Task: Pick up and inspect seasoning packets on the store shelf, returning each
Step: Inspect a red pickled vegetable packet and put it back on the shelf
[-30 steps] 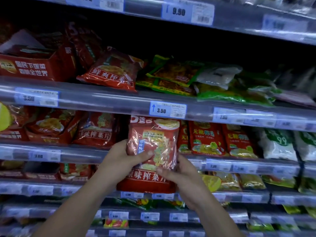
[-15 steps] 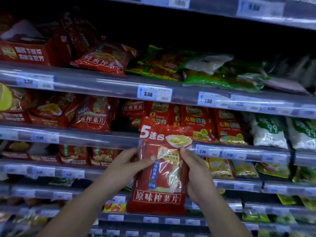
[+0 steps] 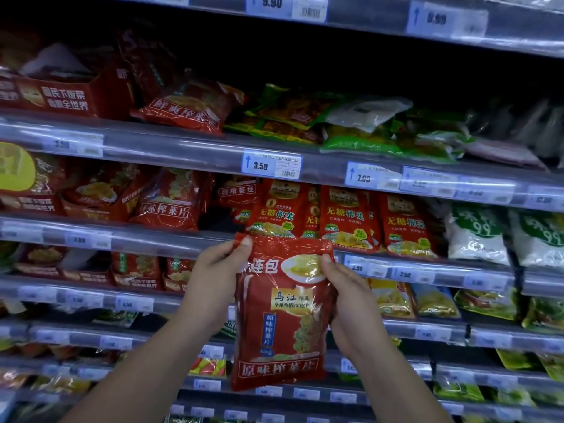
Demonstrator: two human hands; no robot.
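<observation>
A large red multi-pack seasoning packet [image 3: 282, 325] with a clear wrap and yellow label hangs upright in front of the shelves, held by both hands. My left hand [image 3: 213, 279] pinches its top left corner and grips the left edge. My right hand [image 3: 348, 303] pinches the top right corner and wraps the right edge. The packet's front faces me. A dark gap [image 3: 218, 222] shows on the shelf row just above the packet, between other red packets.
Grey shelf rails [image 3: 183, 148] with price tags run across at several heights. Red packets [image 3: 171, 199] fill the left and middle rows, green ones [image 3: 381, 141] the upper right, white bags [image 3: 476, 236] the right. A red carton [image 3: 61, 96] stands at upper left.
The packet has come down from the shelf row and away from it. Both hands have shifted from its middle up to its top corners, and it now hangs lower.
</observation>
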